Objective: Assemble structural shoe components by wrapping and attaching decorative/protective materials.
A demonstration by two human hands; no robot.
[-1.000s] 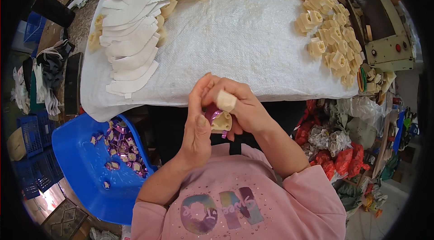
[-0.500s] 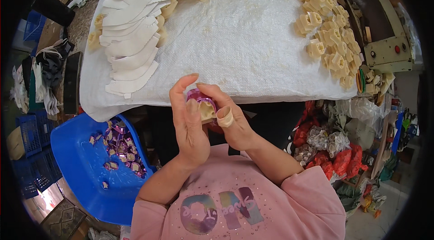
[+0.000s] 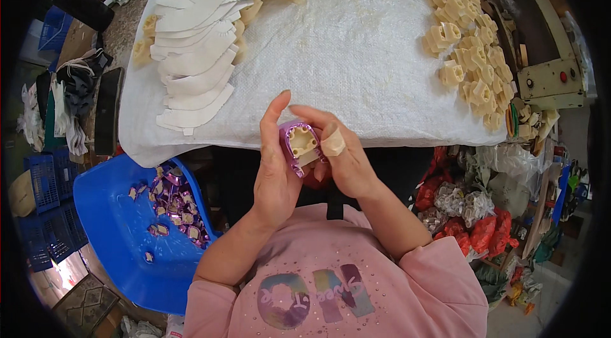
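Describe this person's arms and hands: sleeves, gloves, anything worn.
Short pink sleeves leave the forearms bare. The left hand and right hand are ungloved; the right one wears a cream thumb cover. No watch or bracelet shows.

Cream piece [image 3: 301, 139], edged in shiny purple wrap [image 3: 286, 142]
It is resting between the left fingers [image 3: 275, 112] and right fingers [image 3: 314, 115], its hollowed face pointing upward, the wrap curving around its rounded end.
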